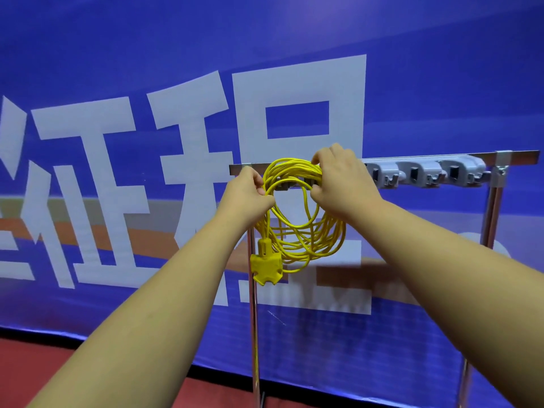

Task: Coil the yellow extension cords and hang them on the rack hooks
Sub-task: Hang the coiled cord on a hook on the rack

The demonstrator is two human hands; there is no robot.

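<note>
A coiled yellow extension cord (297, 231) hangs in loose loops against the left end of a metal rack (494, 185). Its yellow multi-outlet socket end (265, 267) dangles at the lower left of the coil. My left hand (245, 195) pinches the coil's upper left strands. My right hand (343, 179) grips the top right of the coil at the rack's bar. Several grey hook holders (424, 173) sit along the bar to the right of my hands. The hook behind the coil is mostly hidden.
The rack stands on thin metal legs (253, 334) in front of a large blue banner (147, 172) with white characters. A red floor (35, 369) shows below the banner. A thin yellow strand runs down along the left leg.
</note>
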